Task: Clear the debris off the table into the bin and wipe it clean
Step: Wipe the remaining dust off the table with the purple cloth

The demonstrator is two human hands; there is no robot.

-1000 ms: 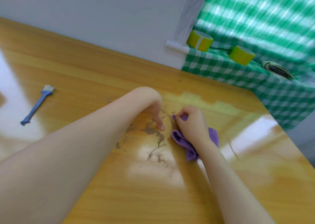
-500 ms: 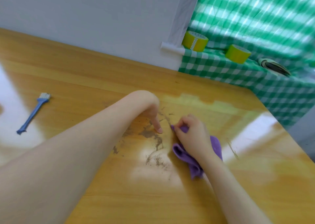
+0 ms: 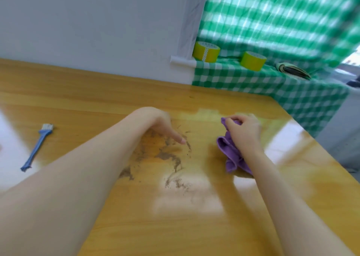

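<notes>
Brown crumbly debris is smeared over the middle of the glossy wooden table. My left hand rests on the table at the far edge of the smear, one finger stretched out into the dirt, holding nothing. To its right my right hand grips a crumpled purple cloth pressed on the tabletop, apart from the debris. No bin shows in the view.
A small blue brush lies at the table's left. Behind the table's right corner a green checked cloth covers a ledge holding two yellow tape rolls and a dark flat object. A white wall runs along the back.
My right hand has slid the purple cloth to the right, away from my left hand and the debris. The left hand has stayed on the smear.
</notes>
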